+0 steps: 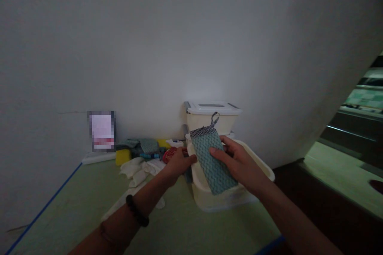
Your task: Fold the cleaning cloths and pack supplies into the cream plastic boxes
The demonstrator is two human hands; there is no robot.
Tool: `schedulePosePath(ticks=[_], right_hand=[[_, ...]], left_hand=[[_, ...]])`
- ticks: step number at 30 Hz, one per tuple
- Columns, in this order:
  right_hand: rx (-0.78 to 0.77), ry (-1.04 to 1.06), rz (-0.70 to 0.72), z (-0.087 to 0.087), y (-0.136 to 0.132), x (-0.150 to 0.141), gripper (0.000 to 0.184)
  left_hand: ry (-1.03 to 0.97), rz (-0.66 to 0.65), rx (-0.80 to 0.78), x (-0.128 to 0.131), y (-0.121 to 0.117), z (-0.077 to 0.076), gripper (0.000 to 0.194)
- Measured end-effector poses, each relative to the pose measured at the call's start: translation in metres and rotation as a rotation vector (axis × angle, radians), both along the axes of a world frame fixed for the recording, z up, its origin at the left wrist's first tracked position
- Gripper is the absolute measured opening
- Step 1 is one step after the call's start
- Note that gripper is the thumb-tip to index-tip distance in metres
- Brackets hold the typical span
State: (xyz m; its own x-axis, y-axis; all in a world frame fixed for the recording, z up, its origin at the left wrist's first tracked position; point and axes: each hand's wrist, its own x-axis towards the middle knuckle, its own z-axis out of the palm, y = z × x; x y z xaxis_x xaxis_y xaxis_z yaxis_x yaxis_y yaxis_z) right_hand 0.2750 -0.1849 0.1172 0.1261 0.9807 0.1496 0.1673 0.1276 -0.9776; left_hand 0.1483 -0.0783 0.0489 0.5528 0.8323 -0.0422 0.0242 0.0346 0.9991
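A teal, textured dishcloth (pixel 213 159) with a black-and-white checked top band and a hanging loop is held up, slightly tilted, over an open cream tub (pixel 206 199). My right hand (pixel 239 163) grips its right side, thumb on the front and fingers behind. At the cloth's left edge, my left hand (pixel 179 165) is closed with its thumb against the edge; its other fingertips are partly hidden. Just behind my left hand lies a red patterned item (pixel 170 154), partly covered.
A lidded cream box (pixel 212 117) stands behind the tub, by the wall. Left on the green table (pixel 98 191) lie white gloves or cloths (pixel 134 169), a yellow sponge (pixel 123 157), and grey-green cloths (pixel 146 146). A blurred-out upright panel (pixel 102 129) stands at the back left.
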Motion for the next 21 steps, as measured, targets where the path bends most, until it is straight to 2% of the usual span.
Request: schedulePosePath(ticks=[3, 6, 8, 11, 14, 18, 21], right_hand=[[0.004, 0.067, -0.036, 0.012, -0.008, 0.004, 0.021], [0.007, 0.146, -0.033, 0.026, -0.015, 0.001, 0.021], [-0.003, 0.173, -0.014, 0.031, -0.014, -0.008, 0.021], [-0.006, 0.182, 0.022, 0.027, -0.002, -0.027, 0.024], [-0.074, 0.223, 0.104, 0.008, 0.017, -0.051, 0.025], [-0.230, 0.232, 0.194, -0.021, 0.043, -0.077, 0.024], [-0.315, 0.211, 0.226, -0.031, 0.055, -0.087, 0.027]], left_hand=[[-0.024, 0.057, -0.014, -0.017, -0.002, 0.017, 0.037], [-0.032, 0.146, -0.066, -0.052, -0.007, 0.033, 0.042], [-0.052, 0.213, -0.070, -0.079, -0.012, 0.036, 0.044], [-0.093, 0.379, -0.113, -0.117, -0.021, 0.027, 0.055], [-0.141, 0.510, -0.129, -0.142, -0.029, 0.008, 0.055], [-0.159, 0.591, -0.100, -0.154, -0.032, -0.017, 0.044], [-0.149, 0.604, -0.046, -0.155, -0.031, -0.028, 0.051]])
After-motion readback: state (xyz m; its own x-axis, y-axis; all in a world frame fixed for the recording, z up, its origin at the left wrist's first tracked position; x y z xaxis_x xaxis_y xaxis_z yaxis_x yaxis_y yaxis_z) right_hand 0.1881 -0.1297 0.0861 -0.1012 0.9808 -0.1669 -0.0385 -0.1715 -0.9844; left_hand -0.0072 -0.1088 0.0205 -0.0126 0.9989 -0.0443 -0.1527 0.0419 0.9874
